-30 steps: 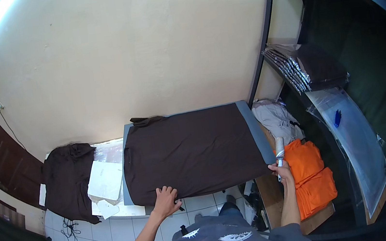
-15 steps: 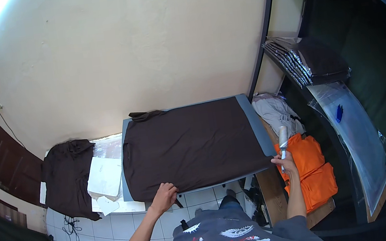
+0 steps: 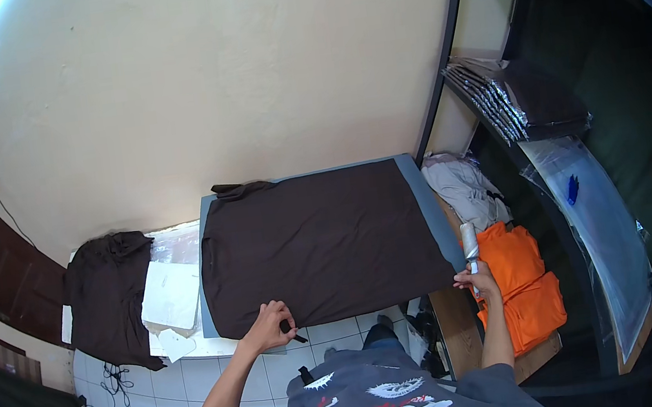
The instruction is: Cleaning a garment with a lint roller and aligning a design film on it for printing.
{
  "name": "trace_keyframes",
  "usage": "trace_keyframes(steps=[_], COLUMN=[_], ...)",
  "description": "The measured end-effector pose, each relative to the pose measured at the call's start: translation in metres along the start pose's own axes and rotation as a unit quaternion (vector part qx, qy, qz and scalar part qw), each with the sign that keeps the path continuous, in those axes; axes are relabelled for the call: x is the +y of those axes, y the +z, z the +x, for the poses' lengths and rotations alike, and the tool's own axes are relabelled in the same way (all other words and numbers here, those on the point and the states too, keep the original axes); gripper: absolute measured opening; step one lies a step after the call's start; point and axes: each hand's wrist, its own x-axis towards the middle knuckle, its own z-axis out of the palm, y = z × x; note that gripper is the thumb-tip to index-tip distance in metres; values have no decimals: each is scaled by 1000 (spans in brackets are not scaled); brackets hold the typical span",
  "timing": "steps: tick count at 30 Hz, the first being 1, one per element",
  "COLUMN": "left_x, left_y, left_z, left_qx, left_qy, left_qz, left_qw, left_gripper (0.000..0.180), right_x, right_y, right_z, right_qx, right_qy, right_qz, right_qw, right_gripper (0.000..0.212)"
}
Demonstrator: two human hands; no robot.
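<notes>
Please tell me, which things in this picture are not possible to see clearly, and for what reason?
- Head view: the small dark thing under the left hand, at the edge of the brown garment, is too small to identify.
- Head view: the handle of the white roller is hidden inside the right hand.
- Head view: the packets on the dark shelf blur near the rim.

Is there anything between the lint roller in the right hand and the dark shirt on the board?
Nothing visible. The right hand holds the lint roller upright just past the board's right end, with only the grey board edge between it and the dark shirt.
</notes>
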Motion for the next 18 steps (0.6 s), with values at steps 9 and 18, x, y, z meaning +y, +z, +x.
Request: trace_keyframes(steps=[9, 18], left_x=[-9, -87], left_y=[-8, -3], left_z=[0, -50], left_qx=[-33, 159], left_qy=[-355, -256], left_qz=[-163, 227], left_qw=[920, 926], left_gripper=[32, 81], right_x=[7, 22], right_y=[2, -9], right_z=[2, 4], right_qx=[2, -20], right_qy=[2, 20], right_qz=[52, 40], right_qw=[999, 999], right_gripper=[38, 40])
